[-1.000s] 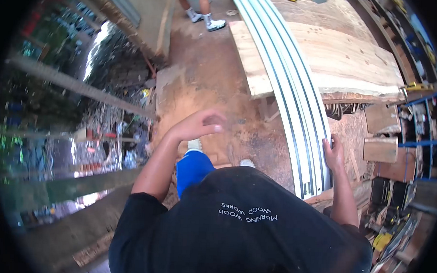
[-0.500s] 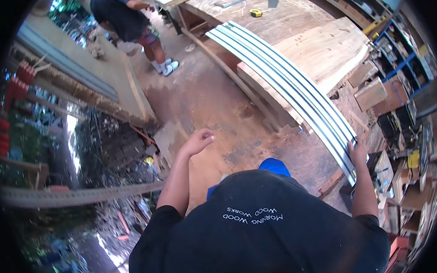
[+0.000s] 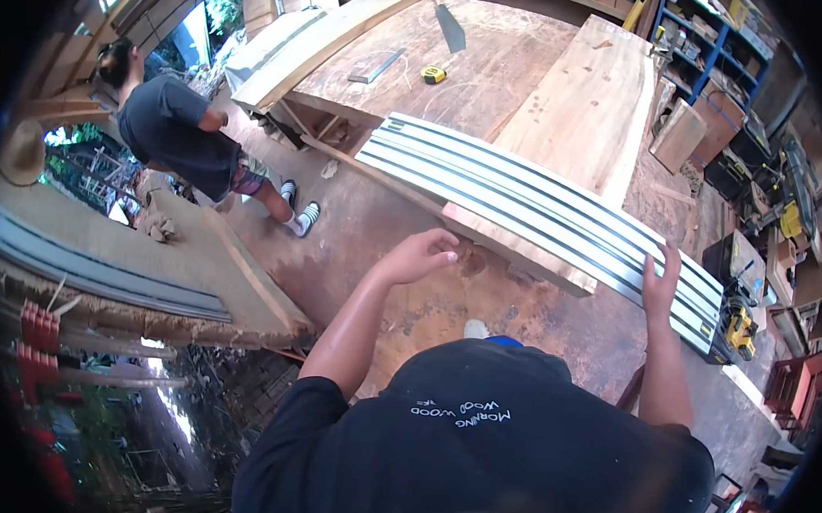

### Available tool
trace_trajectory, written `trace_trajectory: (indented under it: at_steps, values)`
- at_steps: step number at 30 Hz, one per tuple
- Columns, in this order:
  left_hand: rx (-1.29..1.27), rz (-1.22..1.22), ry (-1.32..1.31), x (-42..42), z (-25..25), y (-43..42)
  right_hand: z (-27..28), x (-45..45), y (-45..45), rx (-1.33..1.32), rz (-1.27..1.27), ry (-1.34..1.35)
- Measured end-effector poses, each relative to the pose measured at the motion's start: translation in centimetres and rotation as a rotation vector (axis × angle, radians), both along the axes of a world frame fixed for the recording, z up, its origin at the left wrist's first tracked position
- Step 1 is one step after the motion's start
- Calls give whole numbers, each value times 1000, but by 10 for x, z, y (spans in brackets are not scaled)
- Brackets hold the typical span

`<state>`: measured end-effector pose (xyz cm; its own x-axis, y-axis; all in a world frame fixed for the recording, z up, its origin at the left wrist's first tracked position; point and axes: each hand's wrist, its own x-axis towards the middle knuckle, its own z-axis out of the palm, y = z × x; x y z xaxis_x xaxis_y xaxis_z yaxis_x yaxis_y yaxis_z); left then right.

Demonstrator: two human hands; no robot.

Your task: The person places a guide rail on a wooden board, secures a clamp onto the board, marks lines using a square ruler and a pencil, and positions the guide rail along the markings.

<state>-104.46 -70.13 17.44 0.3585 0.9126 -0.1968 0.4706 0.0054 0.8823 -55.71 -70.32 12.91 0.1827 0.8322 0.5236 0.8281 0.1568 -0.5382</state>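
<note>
Long silver guide rails [image 3: 524, 188] with black strips lie across the workbench, over a thick wooden plank [image 3: 521, 248] at its near edge. Whether it is one wide rail or two side by side I cannot tell. My right hand [image 3: 662, 284] touches the rails toward their right end, fingers apart over the near edge. In the air left of the plank, my left hand [image 3: 418, 257] is empty, its fingers loosely bent and the thumb apart.
On the workbench [image 3: 383, 54] lie a yellow tape measure [image 3: 434, 75], a handsaw [image 3: 449, 29] and a wide board [image 3: 573, 108]. Another person [image 3: 173, 131] stands at the left. Blue shelving [image 3: 713, 50] and a yellow power tool [image 3: 741, 331] are at the right.
The view has tilted up and turned. My right hand now sits farther from the rails' right end, with its fingers more spread. My left hand has risen and its fingers have loosened.
</note>
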Motion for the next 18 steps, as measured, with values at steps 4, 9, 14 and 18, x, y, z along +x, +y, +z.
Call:
trace_trajectory:
  at_steps: [4,9,14,18]
  values:
    - [-27,18,11,-47,-3,20,28,-95,57,-24,192,66]
    - [-7,69,-48,-107,-5,72,39,-161,76,-14,231,94]
    - [50,-58,-247,-141,-15,159,24,-197,57,29,-28,125]
    - [264,-340,-91,-144,7,233,17,-255,20,18,-306,296]
